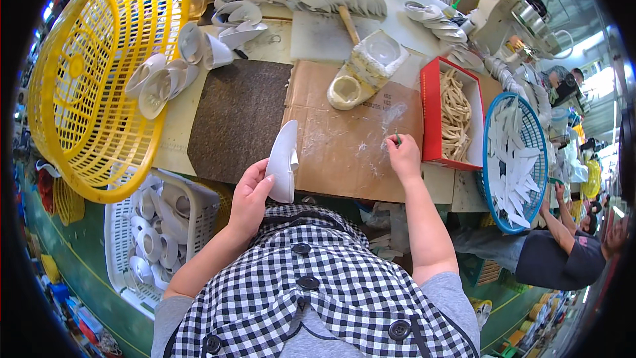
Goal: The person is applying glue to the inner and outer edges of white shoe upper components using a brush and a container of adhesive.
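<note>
My left hand (250,200) is closed on a white shoe upper (283,162), a curved, pointed piece held upright near the table's front edge. My right hand (404,158) is in a pinch over the cardboard sheet (358,166); a bit of something green (398,139) shows at the fingertips, too small to name. Pale smears mark the cardboard. At its far side sits a glue-crusted pot (371,69) with two openings, and a wooden-handled brush (348,25) leans from it. A red box (432,113) of beige strips (456,119) stands to the right of my right hand.
A large yellow basket (156,129) tilts at the left with white pieces (159,83) beside it. Below it stands a white basket (119,225) of white pieces. A blue basket (487,172) is at the right, near a sewing machine (497,10). Another person (556,255) works there.
</note>
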Tool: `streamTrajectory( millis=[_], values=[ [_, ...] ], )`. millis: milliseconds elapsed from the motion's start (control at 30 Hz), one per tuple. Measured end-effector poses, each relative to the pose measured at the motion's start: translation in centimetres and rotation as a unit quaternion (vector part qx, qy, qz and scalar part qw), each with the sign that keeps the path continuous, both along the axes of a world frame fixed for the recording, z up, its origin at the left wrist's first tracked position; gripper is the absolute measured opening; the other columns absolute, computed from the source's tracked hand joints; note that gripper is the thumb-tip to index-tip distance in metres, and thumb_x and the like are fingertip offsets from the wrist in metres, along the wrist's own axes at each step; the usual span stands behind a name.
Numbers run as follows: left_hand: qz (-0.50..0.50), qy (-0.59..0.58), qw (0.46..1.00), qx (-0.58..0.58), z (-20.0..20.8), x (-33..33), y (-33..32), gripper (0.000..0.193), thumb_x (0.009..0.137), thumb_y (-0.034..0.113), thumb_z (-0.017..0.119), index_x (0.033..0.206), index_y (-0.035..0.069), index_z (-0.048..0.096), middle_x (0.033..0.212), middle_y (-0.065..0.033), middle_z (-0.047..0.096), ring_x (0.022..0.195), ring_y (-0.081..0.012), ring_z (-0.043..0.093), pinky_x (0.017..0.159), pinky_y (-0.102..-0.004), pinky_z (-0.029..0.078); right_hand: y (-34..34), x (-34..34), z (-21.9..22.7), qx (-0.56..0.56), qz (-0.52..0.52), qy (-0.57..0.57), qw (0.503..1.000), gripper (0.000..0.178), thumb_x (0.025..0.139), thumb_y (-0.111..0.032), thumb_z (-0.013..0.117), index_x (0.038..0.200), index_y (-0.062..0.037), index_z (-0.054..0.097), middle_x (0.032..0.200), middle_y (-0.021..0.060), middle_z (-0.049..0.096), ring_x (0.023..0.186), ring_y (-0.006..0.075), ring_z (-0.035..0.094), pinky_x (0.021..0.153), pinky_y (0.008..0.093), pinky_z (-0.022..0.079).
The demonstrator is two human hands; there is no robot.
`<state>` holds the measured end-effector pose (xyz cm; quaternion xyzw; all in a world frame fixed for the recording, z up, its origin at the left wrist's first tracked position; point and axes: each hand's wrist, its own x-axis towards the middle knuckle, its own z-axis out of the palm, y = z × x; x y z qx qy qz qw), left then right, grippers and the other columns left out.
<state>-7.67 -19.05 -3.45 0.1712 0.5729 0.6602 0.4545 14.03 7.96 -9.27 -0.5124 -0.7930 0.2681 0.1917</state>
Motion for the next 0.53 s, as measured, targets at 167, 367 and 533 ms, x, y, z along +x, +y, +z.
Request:
streamTrajectory(
  millis=[167,367,533],
  values=[
    [-0.007,0.004,1.000,0.006,0.6,0.1,1.4,0.038,0.091,0.007,0.046,0.128,-0.003,0.045,0.119,-0.0090,0.057,0.110,-0.0144,0.051,0.099,-0.0285,0.035,-1.1,-0.5,-2.6,0.197,0.041,-0.152,0.968,0.017,0.080,-0.018,0.062,0.091,-0.0054,0.062,0.093,0.0113,0.057,0.089,0.0293,0.056,0.074,0.0406,0.049],
    [-0.008,-0.011,1.000,0.003,0.2,-0.4,2.9,0.038,0.090,0.005,0.046,0.127,-0.005,0.044,0.119,-0.0103,0.056,0.108,-0.0153,0.053,0.096,-0.0285,0.039,-4.1,0.8,-2.8,0.312,0.125,-0.220,0.916,0.023,0.078,-0.010,0.052,0.099,-0.0039,0.060,0.098,0.0115,0.054,0.089,0.0288,0.053,0.072,0.0372,0.049],
    [-0.028,-0.015,0.999,-0.001,-0.2,-0.5,4.9,0.042,0.087,0.007,0.050,0.128,-0.001,0.046,0.124,-0.0097,0.055,0.115,-0.0145,0.051,0.098,-0.0221,0.036,-6.7,2.5,-2.1,0.181,0.176,-0.225,0.941,0.034,0.077,-0.012,0.055,0.110,-0.0029,0.058,0.119,0.0145,0.054,0.101,0.0312,0.053,0.092,0.0333,0.048]
  ],
)
